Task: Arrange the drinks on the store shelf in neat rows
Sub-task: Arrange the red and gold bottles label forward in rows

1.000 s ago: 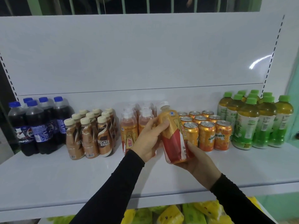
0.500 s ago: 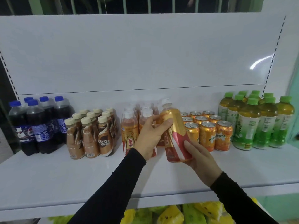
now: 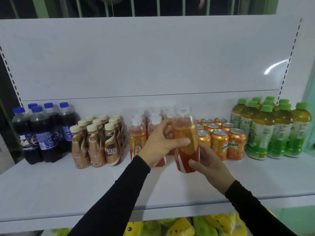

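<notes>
Now I have the orange drink bottle (image 3: 186,142) lifted just off the shelf (image 3: 68,188), left hand (image 3: 160,143) wrapping its middle at nine o'clock, right hand (image 3: 207,160) cupping its base at four, both grips clenched on it to steady it upright for its row.

Bare shelf (image 3: 85,193) front w/ free room; drink rows (image 3: 219,142) along back wall

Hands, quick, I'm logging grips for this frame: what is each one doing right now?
Left hand: gripping the upper part of the orange drink bottle.
Right hand: gripping the same bottle near its base.
</notes>
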{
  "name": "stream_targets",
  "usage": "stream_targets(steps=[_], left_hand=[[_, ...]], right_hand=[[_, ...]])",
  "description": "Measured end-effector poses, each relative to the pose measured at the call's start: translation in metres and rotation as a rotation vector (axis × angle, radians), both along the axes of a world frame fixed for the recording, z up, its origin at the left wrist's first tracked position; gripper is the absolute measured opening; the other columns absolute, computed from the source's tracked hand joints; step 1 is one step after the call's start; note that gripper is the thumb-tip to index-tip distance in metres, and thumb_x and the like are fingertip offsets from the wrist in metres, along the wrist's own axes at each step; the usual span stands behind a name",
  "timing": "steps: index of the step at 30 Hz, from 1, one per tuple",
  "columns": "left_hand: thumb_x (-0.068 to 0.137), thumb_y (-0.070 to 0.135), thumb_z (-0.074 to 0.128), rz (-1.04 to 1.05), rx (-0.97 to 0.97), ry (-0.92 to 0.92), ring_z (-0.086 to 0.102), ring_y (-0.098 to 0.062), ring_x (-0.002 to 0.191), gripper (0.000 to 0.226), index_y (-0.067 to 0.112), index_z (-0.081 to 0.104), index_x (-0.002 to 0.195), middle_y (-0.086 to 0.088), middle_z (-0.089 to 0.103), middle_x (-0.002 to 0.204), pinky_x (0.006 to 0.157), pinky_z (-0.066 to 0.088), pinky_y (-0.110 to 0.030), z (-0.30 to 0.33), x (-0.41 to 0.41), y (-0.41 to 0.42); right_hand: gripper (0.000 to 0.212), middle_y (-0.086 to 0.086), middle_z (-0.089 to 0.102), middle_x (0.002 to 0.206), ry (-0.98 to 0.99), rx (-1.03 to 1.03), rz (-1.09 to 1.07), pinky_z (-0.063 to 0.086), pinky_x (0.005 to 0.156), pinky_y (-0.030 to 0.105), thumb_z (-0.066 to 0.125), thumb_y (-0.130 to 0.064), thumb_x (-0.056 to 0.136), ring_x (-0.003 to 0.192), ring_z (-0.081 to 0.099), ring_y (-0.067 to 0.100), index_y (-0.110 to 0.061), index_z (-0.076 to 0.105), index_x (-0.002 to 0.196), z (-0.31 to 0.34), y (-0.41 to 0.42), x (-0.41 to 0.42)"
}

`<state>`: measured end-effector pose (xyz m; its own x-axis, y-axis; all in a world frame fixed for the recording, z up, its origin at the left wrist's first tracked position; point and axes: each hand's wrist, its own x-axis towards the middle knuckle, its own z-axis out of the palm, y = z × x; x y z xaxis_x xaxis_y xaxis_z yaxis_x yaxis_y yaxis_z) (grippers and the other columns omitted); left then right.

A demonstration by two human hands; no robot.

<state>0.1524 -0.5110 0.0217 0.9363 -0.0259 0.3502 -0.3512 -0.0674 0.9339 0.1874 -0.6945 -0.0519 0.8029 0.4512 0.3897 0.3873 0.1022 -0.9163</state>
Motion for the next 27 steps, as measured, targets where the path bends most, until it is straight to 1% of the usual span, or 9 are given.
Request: stream_targets(steps=[2, 5, 9, 13, 17, 19, 21, 24, 27], left_hand=[[0.075, -0.007, 0.081, -0.027, 0.083, -0.043, 0.070, -0.020, 0.108, 0.067, 0.021, 0.053, 0.129, -0.006, 0.072, 0.117, 0.094, 0.056, -0.035, 0.000, 0.000, 0.004], [0.070, -0.007, 0.085, -0.050, 0.243, -0.089, 0.062, -0.014, 0.121, 0.081, 0.022, 0.048, 0.136, -0.001, 0.066, 0.128, 0.106, 0.049, -0.037, -0.002, 0.001, 0.005], [0.067, -0.008, 0.086, -0.035, 0.334, -0.152, 0.057, -0.007, 0.125, 0.084, 0.034, 0.050, 0.130, 0.010, 0.064, 0.128, 0.110, 0.045, -0.036, -0.009, 0.000, 0.003], [0.067, -0.009, 0.086, -0.030, 0.330, -0.169, 0.057, -0.010, 0.126, 0.084, 0.032, 0.050, 0.130, 0.010, 0.063, 0.128, 0.111, 0.045, -0.040, -0.012, 0.000, 0.002], [0.068, -0.004, 0.087, -0.038, 0.313, -0.154, 0.058, -0.009, 0.125, 0.082, 0.031, 0.049, 0.132, 0.006, 0.064, 0.130, 0.111, 0.044, -0.040, -0.009, 0.003, 0.003], [0.070, 0.004, 0.087, -0.040, 0.258, -0.130, 0.062, -0.014, 0.121, 0.081, 0.024, 0.048, 0.137, 0.000, 0.066, 0.129, 0.109, 0.046, -0.044, -0.006, 0.005, 0.005], [0.072, 0.011, 0.086, -0.019, 0.164, -0.095, 0.067, -0.020, 0.114, 0.085, 0.023, 0.042, 0.143, -0.006, 0.068, 0.125, 0.102, 0.052, -0.045, -0.001, 0.009, 0.004], [0.084, 0.013, 0.080, 0.018, 0.080, -0.066, 0.072, -0.021, 0.102, 0.080, 0.036, 0.035, 0.145, -0.011, 0.072, 0.112, 0.089, 0.059, -0.035, 0.008, 0.014, 0.000], [0.089, 0.021, 0.074, 0.071, 0.039, -0.033, 0.074, -0.015, 0.091, 0.067, 0.039, 0.038, 0.144, -0.004, 0.076, 0.102, 0.074, 0.058, -0.023, 0.020, 0.023, -0.004]], right_hand=[[0.068, -0.022, 0.060, 0.127, -0.096, -0.123, -0.065, 0.049, 0.101, 0.026, 0.077, -0.034, 0.077, 0.121, 0.057, 0.003, -0.031, 0.044, 0.137, 0.002, -0.004, 0.005], [0.070, -0.037, 0.056, 0.121, -0.205, -0.185, -0.167, 0.044, 0.094, 0.008, 0.077, -0.037, 0.068, 0.117, 0.052, -0.010, -0.038, 0.042, 0.128, 0.006, -0.005, 0.008], [0.072, -0.023, 0.054, 0.126, -0.279, -0.172, -0.261, 0.042, 0.089, 0.004, 0.084, -0.018, 0.071, 0.115, 0.051, -0.014, -0.042, 0.042, 0.125, 0.000, -0.005, 0.015], [0.073, -0.023, 0.052, 0.127, -0.314, -0.200, -0.298, 0.041, 0.087, 0.002, 0.084, -0.013, 0.073, 0.116, 0.049, -0.016, -0.044, 0.041, 0.123, -0.004, -0.005, 0.019], [0.068, -0.032, 0.056, 0.122, -0.273, -0.202, -0.251, 0.043, 0.091, 0.006, 0.080, -0.035, 0.070, 0.116, 0.051, -0.012, -0.041, 0.043, 0.127, 0.000, -0.006, 0.013], [0.067, -0.036, 0.056, 0.120, -0.252, -0.244, -0.204, 0.047, 0.097, 0.014, 0.075, -0.046, 0.069, 0.116, 0.053, -0.010, -0.041, 0.044, 0.128, 0.002, -0.007, 0.010], [0.068, -0.030, 0.059, 0.121, -0.202, -0.235, -0.135, 0.050, 0.099, 0.023, 0.073, -0.058, 0.072, 0.115, 0.057, -0.004, -0.038, 0.046, 0.130, 0.004, -0.006, 0.006], [0.086, -0.017, 0.066, 0.119, -0.117, -0.085, -0.068, 0.055, 0.089, 0.025, 0.066, -0.077, 0.068, 0.113, 0.063, 0.006, -0.030, 0.045, 0.138, 0.009, -0.005, -0.003], [0.098, -0.012, 0.064, 0.127, -0.104, -0.004, -0.019, 0.055, 0.091, 0.030, 0.068, -0.073, 0.070, 0.119, 0.061, 0.012, -0.027, 0.032, 0.148, 0.015, -0.007, -0.012]])
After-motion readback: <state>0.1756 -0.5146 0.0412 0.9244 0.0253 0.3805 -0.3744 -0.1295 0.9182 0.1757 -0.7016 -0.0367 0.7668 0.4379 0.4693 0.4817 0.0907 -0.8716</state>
